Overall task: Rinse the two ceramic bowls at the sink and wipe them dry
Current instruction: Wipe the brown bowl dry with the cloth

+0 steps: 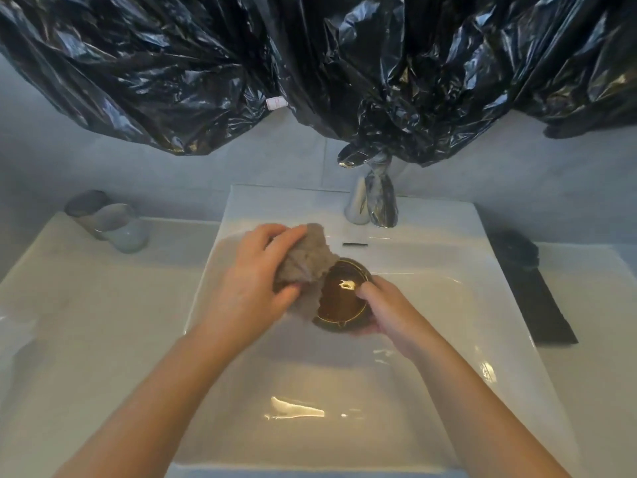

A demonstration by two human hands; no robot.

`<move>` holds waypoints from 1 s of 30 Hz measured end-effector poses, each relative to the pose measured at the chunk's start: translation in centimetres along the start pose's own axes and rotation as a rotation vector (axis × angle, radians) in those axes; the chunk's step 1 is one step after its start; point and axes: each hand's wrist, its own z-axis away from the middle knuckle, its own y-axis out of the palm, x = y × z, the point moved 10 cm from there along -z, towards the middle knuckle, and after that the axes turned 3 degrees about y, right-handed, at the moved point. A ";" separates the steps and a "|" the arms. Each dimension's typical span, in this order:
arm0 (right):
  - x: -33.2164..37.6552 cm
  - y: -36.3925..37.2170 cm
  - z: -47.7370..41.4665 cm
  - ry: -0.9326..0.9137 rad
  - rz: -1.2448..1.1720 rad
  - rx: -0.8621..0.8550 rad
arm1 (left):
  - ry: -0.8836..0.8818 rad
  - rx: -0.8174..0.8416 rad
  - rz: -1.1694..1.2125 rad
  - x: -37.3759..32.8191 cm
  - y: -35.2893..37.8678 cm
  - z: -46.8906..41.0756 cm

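**Q:** Head view: where is the bowl, and who holds it?
**A:** The brown bowl (pixel 339 301) is tilted above the sink (pixel 448 305). The right hand (pixel 389 315) is curled round its rim, thumb inside. The left hand (pixel 251 281) clutches a bunched cloth (pixel 310 257) that touches the bowl's edge.

**Q:** How will it handle?
**A:** Probably rigid, breakable and slick when wet. Support it from underneath.

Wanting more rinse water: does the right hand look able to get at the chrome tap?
Probably not: the right hand grips the gold-rimmed brown ceramic bowl, though nothing stands between it and the chrome tap.
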 end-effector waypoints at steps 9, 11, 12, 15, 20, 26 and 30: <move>0.1 -3.3 -0.3 -0.073 0.115 -0.166 | 0.464 0.390 -0.248 -3.8 12.0 1.3; 0.7 -3.9 -0.2 -0.100 0.192 -0.211 | 0.539 0.346 -0.271 -4.5 12.5 0.6; 1.0 -4.2 -0.1 -0.110 0.221 -0.233 | 0.571 0.339 -0.289 -4.7 12.7 0.3; 1.2 -4.6 -0.2 -0.118 0.220 -0.238 | 0.613 0.371 -0.279 -5.0 13.5 0.6; -0.1 -1.3 -0.5 0.067 -0.454 0.197 | 0.591 0.352 -0.163 -6.1 13.0 0.2; -0.1 -0.2 -1.8 0.102 -0.692 0.229 | 0.455 0.383 -0.085 -5.1 14.2 -0.3; -0.1 -0.5 -2.5 -0.009 -0.606 0.139 | 0.245 0.353 0.158 -4.1 14.5 -0.1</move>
